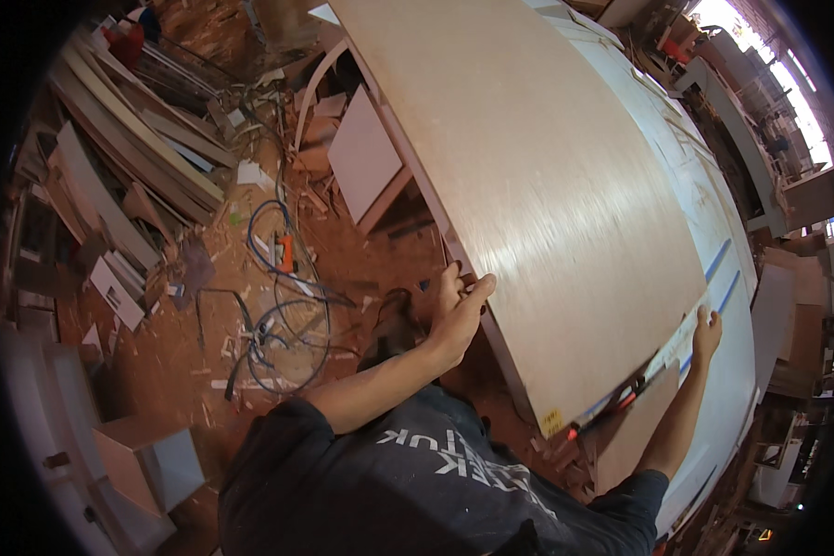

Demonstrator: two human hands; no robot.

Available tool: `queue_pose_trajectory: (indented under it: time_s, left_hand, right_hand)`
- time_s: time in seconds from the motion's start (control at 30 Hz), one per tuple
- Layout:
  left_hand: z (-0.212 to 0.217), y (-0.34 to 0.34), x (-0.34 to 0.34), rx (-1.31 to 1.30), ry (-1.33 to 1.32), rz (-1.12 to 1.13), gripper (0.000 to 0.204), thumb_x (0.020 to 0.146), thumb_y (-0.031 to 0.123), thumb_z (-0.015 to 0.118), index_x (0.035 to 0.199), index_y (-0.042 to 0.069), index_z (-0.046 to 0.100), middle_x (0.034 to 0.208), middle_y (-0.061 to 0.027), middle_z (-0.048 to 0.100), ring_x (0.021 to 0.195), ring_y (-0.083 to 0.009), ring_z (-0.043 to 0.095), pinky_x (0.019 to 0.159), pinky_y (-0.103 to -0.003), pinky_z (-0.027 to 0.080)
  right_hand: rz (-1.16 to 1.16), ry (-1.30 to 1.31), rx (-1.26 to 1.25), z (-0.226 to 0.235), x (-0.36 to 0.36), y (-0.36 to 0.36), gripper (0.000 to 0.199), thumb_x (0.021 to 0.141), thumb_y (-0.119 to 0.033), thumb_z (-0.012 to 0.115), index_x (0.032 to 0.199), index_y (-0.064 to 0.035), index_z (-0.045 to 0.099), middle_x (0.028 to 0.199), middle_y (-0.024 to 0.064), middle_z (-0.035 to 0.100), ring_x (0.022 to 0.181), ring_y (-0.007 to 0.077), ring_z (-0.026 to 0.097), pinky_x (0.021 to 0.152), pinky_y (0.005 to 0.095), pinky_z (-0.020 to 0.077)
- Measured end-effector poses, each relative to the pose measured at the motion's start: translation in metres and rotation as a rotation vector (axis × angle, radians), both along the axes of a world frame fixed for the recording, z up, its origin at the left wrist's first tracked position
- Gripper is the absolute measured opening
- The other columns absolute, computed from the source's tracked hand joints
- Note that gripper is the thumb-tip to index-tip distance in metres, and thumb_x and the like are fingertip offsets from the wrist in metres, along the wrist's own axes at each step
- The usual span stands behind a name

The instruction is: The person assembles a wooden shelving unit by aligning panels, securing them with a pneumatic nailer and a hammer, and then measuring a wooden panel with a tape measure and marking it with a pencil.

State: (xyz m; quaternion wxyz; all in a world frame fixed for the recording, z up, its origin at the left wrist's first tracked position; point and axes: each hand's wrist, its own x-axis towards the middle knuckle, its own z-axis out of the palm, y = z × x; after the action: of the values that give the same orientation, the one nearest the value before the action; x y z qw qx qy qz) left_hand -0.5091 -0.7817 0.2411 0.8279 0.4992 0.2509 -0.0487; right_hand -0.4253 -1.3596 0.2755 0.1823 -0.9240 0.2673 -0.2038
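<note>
A pale plywood panel (565, 185) fills the middle and upper right, lying flat, its long axis running from eleven o'clock to five, with the near short end toward the wearer. Under its right side spreads a white work surface (734, 324), with blue strips (719, 260) at three o'clock. Long curved boards (111, 120) lean together at ten o'clock. An open-fronted box (125, 448) at eight shows a pale inner wall. Looped cables (329, 324) lie on the littered floor (236, 347) toward nine. The left hand (456, 326) is at the panel's left edge, thumb extended, fingers bent; the right hand (707, 339), near the corner toward four, is narrow and curled. I cannot tell whether either grips anything. A red-and-black tool (626, 400) lies by the near end.
</note>
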Motion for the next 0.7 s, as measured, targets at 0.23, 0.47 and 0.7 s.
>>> queue_pose_trajectory:
  time_s: [0.23,0.47,0.7]
  left_hand:
    - [-0.001,-0.038,-0.090,-0.324,0.067,-0.392,0.033,0.104,0.038,0.057,0.121,0.010,0.058,0.108,-0.0031,0.061,0.095,-0.0163,0.059,0.086,-0.034,0.052]
    - [-0.012,-0.055,-0.132,-0.382,0.073,-0.520,0.032,0.106,0.037,0.054,0.120,0.007,0.054,0.106,-0.0058,0.057,0.097,-0.0205,0.065,0.084,-0.034,0.056]
    - [-0.015,-0.102,-0.181,0.077,-0.278,-0.386,0.053,0.101,0.020,0.063,0.144,0.002,0.036,0.113,-0.0122,0.059,0.102,-0.0193,0.063,0.090,-0.032,0.054]
  right_hand:
    - [-0.263,-0.154,0.729,-0.050,-0.132,-0.041,0.045,0.094,-0.044,0.069,0.120,-0.0069,0.065,0.100,0.0037,0.063,0.079,0.0139,0.061,0.057,0.0280,0.0486]
    - [-0.162,-0.110,0.883,-0.057,-0.177,0.013,0.050,0.101,-0.034,0.065,0.136,-0.0001,0.056,0.111,0.0123,0.068,0.084,0.0194,0.069,0.064,0.0282,0.0555]
    - [-0.011,-0.179,0.912,-0.066,-0.152,0.011,0.046,0.104,-0.030,0.060,0.139,0.0000,0.055,0.115,0.0148,0.069,0.092,0.0217,0.069,0.075,0.0339,0.0571]
